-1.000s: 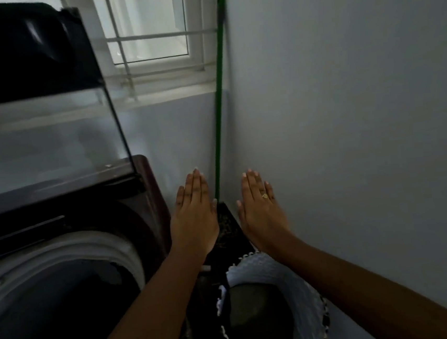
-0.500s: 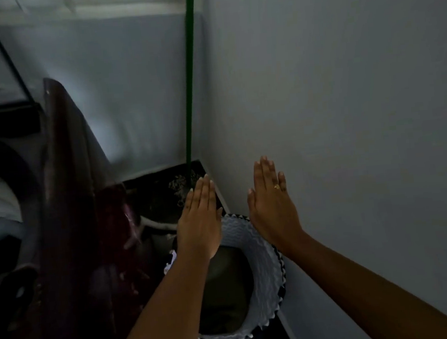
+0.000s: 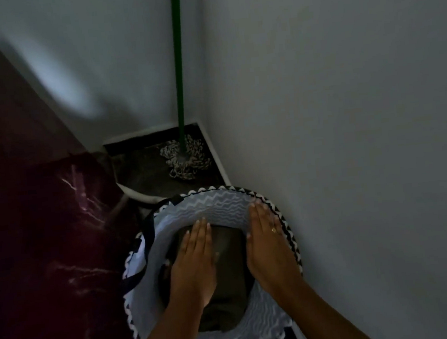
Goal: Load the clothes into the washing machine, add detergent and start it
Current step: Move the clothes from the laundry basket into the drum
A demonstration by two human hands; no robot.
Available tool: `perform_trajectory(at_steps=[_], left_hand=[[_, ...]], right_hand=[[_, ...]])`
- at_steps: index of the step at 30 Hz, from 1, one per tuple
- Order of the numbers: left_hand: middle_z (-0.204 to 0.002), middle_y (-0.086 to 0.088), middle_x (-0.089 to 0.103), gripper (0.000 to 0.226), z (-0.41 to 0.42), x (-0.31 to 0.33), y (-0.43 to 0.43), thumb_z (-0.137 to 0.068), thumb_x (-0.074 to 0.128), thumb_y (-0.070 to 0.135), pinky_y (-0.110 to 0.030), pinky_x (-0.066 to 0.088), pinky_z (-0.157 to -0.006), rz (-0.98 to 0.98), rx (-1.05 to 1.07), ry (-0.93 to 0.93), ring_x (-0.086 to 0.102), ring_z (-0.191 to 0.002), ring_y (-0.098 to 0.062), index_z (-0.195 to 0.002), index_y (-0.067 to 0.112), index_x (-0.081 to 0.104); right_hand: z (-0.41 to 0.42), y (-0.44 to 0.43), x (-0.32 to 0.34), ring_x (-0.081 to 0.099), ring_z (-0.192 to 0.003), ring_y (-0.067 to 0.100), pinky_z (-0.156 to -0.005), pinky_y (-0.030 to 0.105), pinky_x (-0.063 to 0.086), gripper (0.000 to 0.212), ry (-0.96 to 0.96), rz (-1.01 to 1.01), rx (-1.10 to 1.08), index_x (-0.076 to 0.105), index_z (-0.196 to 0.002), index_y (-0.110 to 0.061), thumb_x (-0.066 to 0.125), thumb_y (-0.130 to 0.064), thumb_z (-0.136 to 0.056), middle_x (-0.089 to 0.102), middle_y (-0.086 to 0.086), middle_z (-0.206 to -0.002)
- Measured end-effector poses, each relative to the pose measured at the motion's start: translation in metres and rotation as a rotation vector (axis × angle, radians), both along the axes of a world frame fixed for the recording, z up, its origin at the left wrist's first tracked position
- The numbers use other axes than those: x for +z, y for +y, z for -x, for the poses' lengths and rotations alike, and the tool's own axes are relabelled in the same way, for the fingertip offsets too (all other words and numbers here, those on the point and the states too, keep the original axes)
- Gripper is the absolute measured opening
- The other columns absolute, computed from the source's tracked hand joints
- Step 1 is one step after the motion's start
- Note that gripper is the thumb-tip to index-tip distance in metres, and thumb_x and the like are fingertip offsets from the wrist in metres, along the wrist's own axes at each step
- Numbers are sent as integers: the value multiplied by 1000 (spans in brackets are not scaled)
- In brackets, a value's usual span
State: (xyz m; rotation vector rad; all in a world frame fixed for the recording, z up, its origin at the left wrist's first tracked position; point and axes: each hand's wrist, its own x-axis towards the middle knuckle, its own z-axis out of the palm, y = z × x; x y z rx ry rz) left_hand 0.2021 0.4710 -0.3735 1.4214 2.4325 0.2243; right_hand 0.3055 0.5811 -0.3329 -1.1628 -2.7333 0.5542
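A round laundry basket (image 3: 215,205) with a white zigzag lining and a black-and-white rim stands on the floor by the right wall. Dark olive clothes (image 3: 229,253) lie in its bottom. My left hand (image 3: 195,262) is flat, fingers straight, over the clothes inside the basket. My right hand (image 3: 269,242), with a ring, is flat over the basket's right side near the rim. Neither hand holds anything. The dark maroon side of the washing machine (image 3: 30,215) fills the left; its drum is out of view.
A mop (image 3: 186,159) with a green handle (image 3: 179,64) leans in the corner behind the basket. Grey walls close in at the back and right. A black strap (image 3: 142,248) hangs over the basket's left rim.
My view has tilted down from the machine and window to the basket. Both flat hands have come down from in front of the wall to over the basket.
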Motion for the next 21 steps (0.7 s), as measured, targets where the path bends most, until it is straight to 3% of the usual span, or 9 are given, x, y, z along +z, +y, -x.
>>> perform_trajectory(at_steps=[5, 8, 10, 12, 13, 15, 17, 19, 21], left_hand=[[-138, -18, 47, 66, -2, -69, 2, -77, 31, 28, -31, 8, -111, 30, -37, 6, 46, -127, -28, -132, -4, 46], [-136, -21, 49, 77, 8, -114, 2, -72, 34, 33, -33, 7, -113, 43, -99, 76, 36, -131, -28, -138, -5, 28], [-136, -21, 49, 91, 19, -138, 3, -68, 36, 39, -37, 8, -113, 37, -131, 122, 19, -139, -29, -145, -3, 12], [-137, -18, 48, 90, 31, -158, 7, -65, 39, 41, -42, 10, -111, 24, -183, 169, 4, -144, -26, -142, -2, 21], [-136, -17, 49, 87, 36, -166, 8, -64, 44, 43, -45, 11, -110, 21, -224, 178, 5, -144, -28, -137, -1, 29], [-134, -16, 53, 96, 44, -182, 12, -54, 67, 48, -47, 12, -109, 61, -294, 204, 21, -138, -33, -131, 0, 36], [-134, -17, 53, 93, 51, -200, 13, -54, 67, 47, -47, 12, -109, 41, -306, 259, 26, -134, -33, -129, 1, 38], [-132, -18, 54, 76, 58, -210, 10, -65, 43, 42, -45, 9, -111, 29, -277, 264, 30, -135, -34, -128, 1, 39], [-129, -17, 56, 67, 65, -213, 6, -77, 34, 42, -44, 8, -111, 15, -261, 226, 31, -134, -33, -129, 0, 42]], right_hand=[[1, -6, -67, 62, -108, 29, -100, 33, 25, 54, -175, 19, 6, 60, -119, 4, 32, -16, -78, 62, 18, -121], [5, -13, -111, 68, -97, 27, -96, 36, 39, 51, -318, 92, 47, 68, -106, 3, 54, -17, -61, 68, 16, -109], [8, -12, -126, 56, -117, 32, -102, 43, 39, 61, -436, 184, 74, 55, -122, 8, 65, -17, -67, 56, 23, -127], [16, -7, -144, 18, -142, 32, -115, 44, 10, 68, -532, 218, 179, 16, -145, 5, 51, -18, -91, 19, 21, -153], [20, -5, -158, 10, -143, 31, -115, 44, 6, 67, -577, 262, 163, 9, -147, 2, 45, -18, -94, 10, 18, -155], [31, -2, -179, 33, -135, 40, -109, 52, 27, 61, -464, 168, 142, 29, -139, 11, 50, -15, -87, 28, 19, -148], [44, 5, -209, 54, -116, 42, -95, 54, 44, 65, -451, 133, 104, 51, -124, 12, 71, -20, -70, 48, 22, -133], [55, 15, -230, 52, -119, 40, -99, 54, 41, 91, -486, 124, 127, 49, -128, 9, 86, -28, -53, 48, 20, -135], [62, 21, -245, 25, -138, 40, -113, 54, 15, 113, -534, 151, 185, 18, -144, 6, 81, -37, -62, 18, 12, -151]])
